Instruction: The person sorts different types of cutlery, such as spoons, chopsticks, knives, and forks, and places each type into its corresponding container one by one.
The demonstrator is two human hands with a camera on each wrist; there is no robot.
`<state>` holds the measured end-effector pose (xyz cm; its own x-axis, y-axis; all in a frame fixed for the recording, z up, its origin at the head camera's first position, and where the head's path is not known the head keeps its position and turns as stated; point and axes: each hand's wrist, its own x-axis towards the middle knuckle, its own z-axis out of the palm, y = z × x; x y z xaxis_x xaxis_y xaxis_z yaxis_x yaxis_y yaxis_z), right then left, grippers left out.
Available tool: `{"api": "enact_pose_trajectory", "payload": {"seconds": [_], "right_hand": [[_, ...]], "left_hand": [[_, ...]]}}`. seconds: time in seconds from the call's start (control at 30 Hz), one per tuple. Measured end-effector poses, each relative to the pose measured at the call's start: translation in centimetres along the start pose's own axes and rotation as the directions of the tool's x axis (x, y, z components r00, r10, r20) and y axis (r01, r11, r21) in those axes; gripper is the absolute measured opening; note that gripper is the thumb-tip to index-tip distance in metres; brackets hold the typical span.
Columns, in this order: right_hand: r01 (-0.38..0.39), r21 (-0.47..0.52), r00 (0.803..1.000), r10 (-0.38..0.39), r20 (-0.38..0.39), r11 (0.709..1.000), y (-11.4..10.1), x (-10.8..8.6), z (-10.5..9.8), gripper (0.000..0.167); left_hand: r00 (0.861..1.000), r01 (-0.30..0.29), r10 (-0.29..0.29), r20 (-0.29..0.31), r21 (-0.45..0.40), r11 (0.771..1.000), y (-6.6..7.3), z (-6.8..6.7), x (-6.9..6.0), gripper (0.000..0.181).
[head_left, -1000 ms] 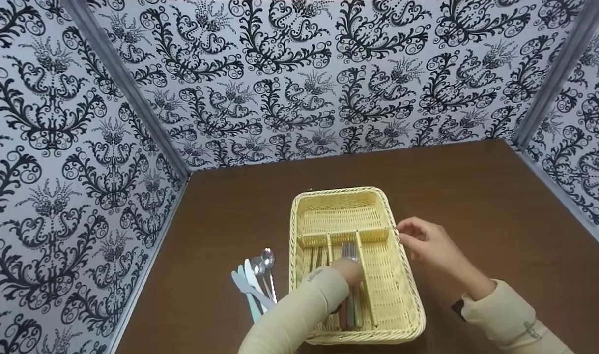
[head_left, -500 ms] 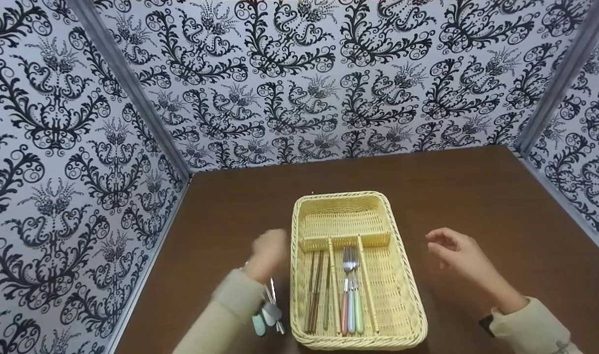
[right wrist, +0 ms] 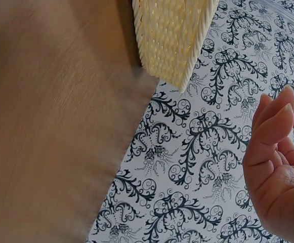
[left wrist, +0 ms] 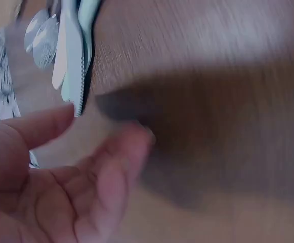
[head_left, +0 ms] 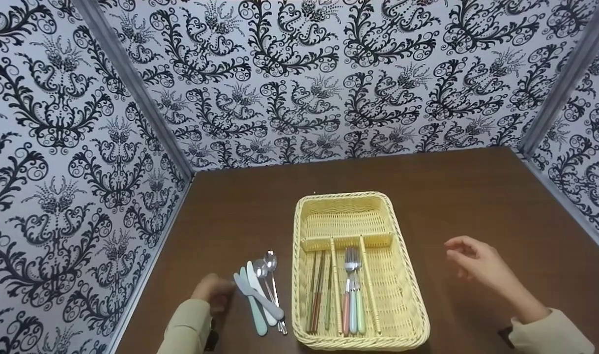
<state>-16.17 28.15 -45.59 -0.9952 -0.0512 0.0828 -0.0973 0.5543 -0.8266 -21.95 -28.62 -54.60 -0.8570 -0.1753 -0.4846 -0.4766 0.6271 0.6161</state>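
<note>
My left hand (head_left: 212,290) hovers at the left of a small cutlery pile, its fingers loosely bent around nothing. In the left wrist view its thumb overlaps the tip of a grey-blue serrated knife (left wrist: 75,61); contact cannot be told. That knife lies across a teal knife (head_left: 256,314) and a white knife (head_left: 254,276), beside two metal spoons (head_left: 270,261). To the right of the basket, my right hand (head_left: 481,259) is held in the air, fingers relaxed, holding nothing. Several forks (head_left: 352,260) and several chopsticks (head_left: 319,285) lie in separate compartments of the wicker basket (head_left: 410,275).
The basket's dividers (head_left: 370,290) and raised rim stand between my hands on the brown table (head_left: 240,211). Patterned walls (head_left: 299,98) enclose the table's back and sides.
My left hand has left the fork compartment, crossed over the cutlery pile and stopped at its left, uncovering the forks. My right hand has moved from the basket rim rightward.
</note>
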Motion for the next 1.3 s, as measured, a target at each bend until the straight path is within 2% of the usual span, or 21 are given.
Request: {"api": "enact_pose_trajectory", "payload": {"seconds": [0.03,0.07,0.1,0.23,0.27,0.3,0.4,0.57,0.73,0.8,0.87,0.97,1.03,1.2,1.3], "right_hand": [[0.002,0.002,1.0,-0.002,-0.001,1.0,0.0,0.0,0.0,0.024],[0.005,0.004,1.0,-0.005,-0.001,1.0,0.0,-0.1,0.0,0.024],[0.008,0.005,1.0,-0.008,0.0,1.0,-0.1,-0.1,0.1,0.024],[0.012,0.008,1.0,-0.012,0.0,1.0,-0.2,-0.2,0.1,0.023],[0.011,0.009,1.0,-0.011,0.001,1.0,-0.3,-0.2,0.2,0.023],[0.01,0.01,1.0,-0.01,0.003,1.0,-0.3,-0.2,0.2,0.023],[0.006,0.018,1.0,-0.006,0.014,1.0,-0.4,-0.3,0.3,0.023],[0.003,0.033,1.0,-0.004,0.028,0.999,-0.3,-0.3,0.4,0.023],[-0.002,0.03,0.999,0.001,0.052,1.0,-0.3,-0.2,0.5,0.025],[0.001,0.023,0.998,-0.003,0.069,1.0,-0.4,-0.1,0.5,0.027],[0.003,0.015,0.997,-0.004,0.076,1.0,-0.4,-0.1,0.4,0.027],[0.008,0.002,0.996,-0.008,0.084,1.0,-0.5,-0.2,0.3,0.027],[0.009,0.004,0.996,-0.009,0.087,1.0,-0.5,-0.2,0.3,0.027],[0.033,0.021,0.994,-0.035,0.104,0.999,-0.4,-0.1,0.5,0.027],[0.047,0.024,0.993,-0.05,0.108,0.999,-0.4,-0.2,0.6,0.027]], "left_hand": [[1.0,0.007,-0.006,0.009,-0.062,0.998,0.0,0.1,-0.1,0.024],[1.0,0.003,-0.002,0.013,-0.094,0.996,-0.4,0.3,0.6,0.024],[1.0,-0.001,0.003,0.012,-0.108,0.994,-0.2,0.5,0.5,0.024],[1.0,-0.008,0.008,0.001,-0.121,0.993,2.6,0.7,-2.1,0.019],[1.0,-0.006,0.005,-0.006,-0.12,0.993,2.8,0.8,-2.0,0.018],[1.0,-0.013,0.011,-0.016,-0.108,0.994,3.5,0.8,-2.7,0.019],[0.999,-0.01,0.005,-0.054,-0.091,0.996,4.2,1.1,-3.0,0.015],[0.995,0.008,-0.016,-0.097,-0.081,0.997,4.9,1.7,-2.6,0.011],[0.993,0.032,-0.035,-0.116,-0.028,0.999,5.4,2.0,-2.1,0.005],[0.994,0.067,-0.068,-0.09,-0.015,0.998,5.6,2.0,-2.0,0.004],[0.995,0.096,-0.097,-0.031,-0.02,0.995,5.8,2.0,-1.9,0.006],[0.993,0.107,-0.108,0.044,0.012,0.994,6.2,2.0,-1.8,0.007],[0.994,0.093,-0.093,0.048,0.019,0.996,6.4,2.1,-1.7,0.008],[0.996,0.086,-0.086,-0.001,0.041,0.995,6.8,2.4,-1.5,0.006],[0.997,0.078,-0.078,-0.004,0.091,0.993,6.7,2.5,-1.4,0.003]]}}
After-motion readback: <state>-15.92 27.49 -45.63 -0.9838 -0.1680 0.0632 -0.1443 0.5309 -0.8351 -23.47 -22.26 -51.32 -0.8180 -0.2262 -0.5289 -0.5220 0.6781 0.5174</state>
